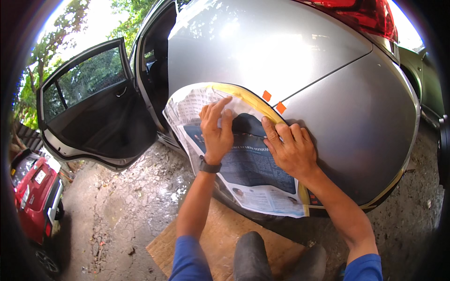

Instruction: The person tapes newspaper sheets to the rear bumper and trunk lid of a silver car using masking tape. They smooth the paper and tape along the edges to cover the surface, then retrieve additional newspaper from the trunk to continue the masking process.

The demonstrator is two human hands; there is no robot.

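Note:
A newspaper sheet (262,161) hangs over the wheel arch of a silver car. Yellow masking tape (248,97) runs along its curved upper edge, following the arch, and another strip shows at its lower right corner. My left hand (218,133), with a dark band on the wrist, is over the upper left of the paper. Its fingers are apart, the index reaching toward the tape, and nothing shows in them. Pressed against the arch's right side, my right hand (294,147) has its fingertips on the tape edge and the panel, fingers spread. The wheel is mostly hidden behind the paper.
Two small orange stickers (273,101) sit beside the panel seam above the arch. The rear door (93,103) stands wide open at left. A red car (36,194) is farther left. Beneath me lies a brown board (211,234) on wet, rough ground. A red tail light (361,18) is at upper right.

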